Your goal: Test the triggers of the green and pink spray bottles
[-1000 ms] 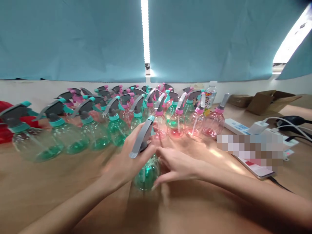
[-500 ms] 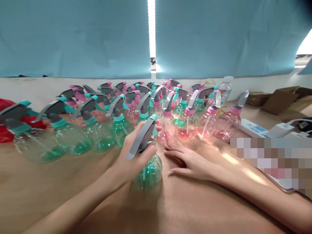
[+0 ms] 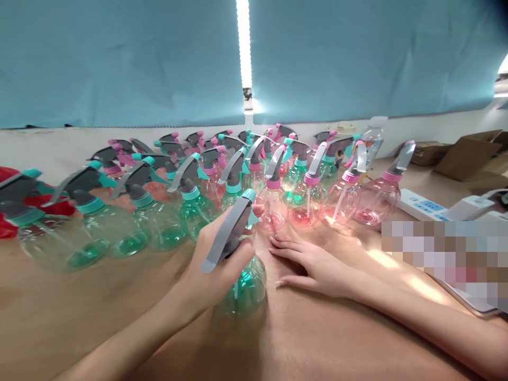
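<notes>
My left hand (image 3: 216, 264) is wrapped round the neck of a green spray bottle (image 3: 248, 291) with a grey and teal head, which stands on the brown table (image 3: 301, 338). The grey trigger lies over the back of that hand. To the right, my right hand (image 3: 313, 264) rests palm down on the table with its fingers spread and holds nothing. Just beyond its fingertips stand pink spray bottles (image 3: 304, 206). A row of green spray bottles (image 3: 162, 227) stands to the left of my left hand.
More spray bottles stand behind in several rows. At the left edge lies a red plastic item (image 3: 51, 205). On the right are a white power strip (image 3: 424, 203), open cardboard boxes (image 3: 468, 156) and a blurred-out flat object. A clear bottle (image 3: 373, 140) stands at the back.
The view has shifted slightly. My left hand still grips the green bottle, and my right hand stays flat on the table in much the same pose.
</notes>
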